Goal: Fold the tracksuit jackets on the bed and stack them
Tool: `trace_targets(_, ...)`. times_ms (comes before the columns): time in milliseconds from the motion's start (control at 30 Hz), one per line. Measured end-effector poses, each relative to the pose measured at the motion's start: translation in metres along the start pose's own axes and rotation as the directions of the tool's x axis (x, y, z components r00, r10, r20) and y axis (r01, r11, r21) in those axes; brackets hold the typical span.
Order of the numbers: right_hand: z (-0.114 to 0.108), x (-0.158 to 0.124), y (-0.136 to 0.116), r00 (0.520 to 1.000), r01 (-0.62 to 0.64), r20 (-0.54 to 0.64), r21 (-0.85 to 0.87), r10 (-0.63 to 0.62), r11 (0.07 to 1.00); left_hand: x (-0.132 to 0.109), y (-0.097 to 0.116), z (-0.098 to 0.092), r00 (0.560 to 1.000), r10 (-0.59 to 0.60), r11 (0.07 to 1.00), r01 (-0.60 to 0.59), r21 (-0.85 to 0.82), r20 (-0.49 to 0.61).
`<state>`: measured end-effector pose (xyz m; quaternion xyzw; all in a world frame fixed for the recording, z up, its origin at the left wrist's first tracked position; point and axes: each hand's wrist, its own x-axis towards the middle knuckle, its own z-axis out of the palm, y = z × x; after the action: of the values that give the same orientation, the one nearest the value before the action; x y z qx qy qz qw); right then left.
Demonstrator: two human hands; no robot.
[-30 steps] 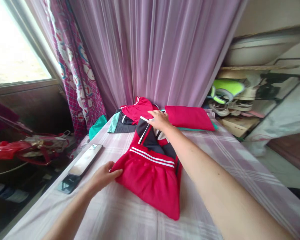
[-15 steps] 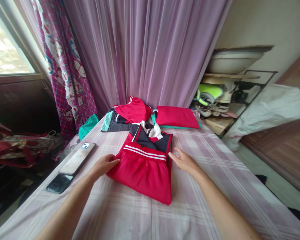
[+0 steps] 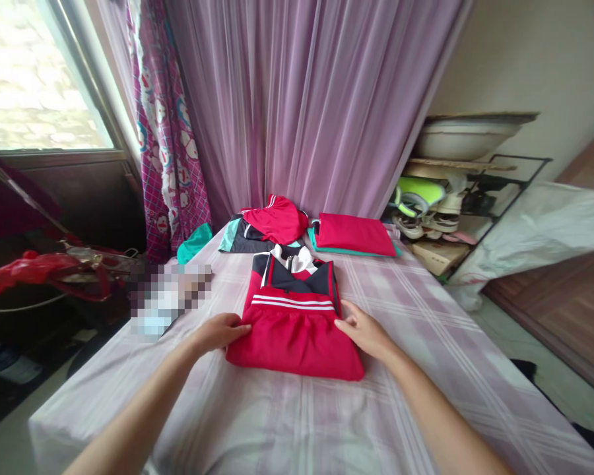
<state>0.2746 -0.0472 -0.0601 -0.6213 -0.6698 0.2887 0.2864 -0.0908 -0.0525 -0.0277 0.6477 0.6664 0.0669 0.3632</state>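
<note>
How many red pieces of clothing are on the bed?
3: a folded red garment between both hands, a crumpled one behind it, a flat folded one far right. Others may be hidden underneath.

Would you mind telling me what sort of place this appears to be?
Probably a home bedroom: a bed under a pale checked sheet, long lilac curtains beside a window, and a metal shoe rack.

Smooth matt cloth jersey on soft checked bedsheet.

On the checked bed sheet, both hands lie flat with fingers spread against a folded red jersey, the left hand at its left edge, the right hand at its right edge.
</note>
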Motion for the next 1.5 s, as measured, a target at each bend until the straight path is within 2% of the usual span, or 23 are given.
trace_targets(67, -0.007, -0.010, 0.000, 0.997, 0.078, -0.015, -0.015, -0.079, 0.997, -0.004, 0.000, -0.003, 0.993, 0.039, 0.999, -0.037, 0.027, -0.108)
trace_targets(133, -0.013, -0.020, 0.000, 0.978, 0.206, -0.020, -0.044, -0.207, 0.978, -0.005, 0.000, -0.006, 0.950, 0.213, 0.977, -0.207, 0.049, -0.228)
trace_targets(167, -0.015, -0.025, 0.001, 0.959, 0.283, -0.013, -0.063, -0.284, 0.957, -0.005, -0.001, -0.007, 0.908, 0.328, 0.944, -0.322, 0.068, -0.259)
trace_targets(200, -0.017, -0.031, 0.002, 0.934, 0.355, 0.007, -0.083, -0.356, 0.931, -0.004, -0.003, -0.008, 0.860, 0.438, 0.898, -0.430, 0.087, -0.261)
trace_targets(267, -0.019, -0.040, 0.006, 0.888, 0.460, 0.075, -0.107, -0.454, 0.882, -0.003, -0.010, -0.009, 0.773, 0.603, 0.797, -0.592, 0.118, -0.196)
trace_targets(300, -0.020, -0.045, 0.009, 0.874, 0.484, 0.113, -0.110, -0.473, 0.868, -0.003, -0.014, -0.010, 0.743, 0.654, 0.757, -0.640, 0.132, -0.142)
trace_targets(367, -0.022, -0.054, 0.012, 0.865, 0.488, 0.191, -0.105, -0.464, 0.867, -0.005, -0.022, -0.012, 0.713, 0.701, 0.707, -0.687, 0.168, -0.030)
trace_targets(433, -0.024, -0.062, 0.011, 0.871, 0.452, 0.268, -0.107, -0.412, 0.886, -0.010, -0.028, -0.016, 0.726, 0.684, 0.698, -0.678, 0.231, 0.065)
trace_targets(500, -0.026, -0.067, 0.005, 0.883, 0.400, 0.326, -0.145, -0.338, 0.905, -0.019, -0.030, -0.020, 0.773, 0.620, 0.718, -0.628, 0.302, 0.133)
trace_targets(567, -0.027, -0.071, -0.003, 0.899, 0.355, 0.344, -0.205, -0.272, 0.912, -0.027, -0.028, -0.023, 0.815, 0.549, 0.739, -0.578, 0.346, 0.187)
trace_targets(667, -0.026, -0.073, -0.012, 0.912, 0.346, 0.326, -0.285, -0.249, 0.894, -0.032, -0.024, -0.023, 0.837, 0.508, 0.757, -0.546, 0.359, 0.203)
trace_targets(833, -0.019, -0.072, -0.005, 0.899, 0.424, 0.277, -0.370, -0.338, 0.826, -0.028, -0.029, -0.009, 0.834, 0.548, 0.771, -0.532, 0.349, 0.062)
trace_targets(967, -0.017, -0.059, 0.000, 0.872, 0.486, 0.138, -0.369, -0.470, 0.792, -0.019, -0.030, -0.003, 0.814, 0.578, 0.793, -0.546, 0.271, -0.049)
trace_targets(1100, -0.024, -0.042, -0.013, 0.862, 0.474, -0.017, -0.331, -0.507, 0.816, -0.018, -0.012, -0.012, 0.774, 0.604, 0.796, -0.579, 0.176, -0.189)
trace_targets(1167, -0.031, -0.042, -0.025, 0.869, 0.441, -0.080, -0.319, -0.488, 0.839, -0.027, -0.001, -0.018, 0.768, 0.592, 0.805, -0.574, 0.146, -0.246)
trace_targets(1300, -0.049, -0.056, -0.045, 0.901, 0.350, -0.155, -0.291, -0.405, 0.890, -0.055, 0.014, -0.028, 0.831, 0.466, 0.884, -0.450, 0.124, -0.305)
trace_targets(1367, -0.056, -0.058, -0.053, 0.919, 0.281, -0.193, -0.288, -0.343, 0.915, -0.062, 0.022, -0.034, 0.845, 0.419, 0.908, -0.396, 0.137, -0.334)
trace_targets(1433, -0.060, -0.045, -0.061, 0.934, 0.187, -0.234, -0.321, -0.269, 0.929, -0.057, 0.034, -0.042, 0.838, 0.392, 0.920, -0.356, 0.164, -0.380)
trace_targets(1500, -0.060, -0.018, -0.069, 0.946, 0.068, -0.275, -0.354, -0.173, 0.933, -0.037, 0.051, -0.052, 0.837, 0.330, 0.944, -0.279, 0.179, -0.437)
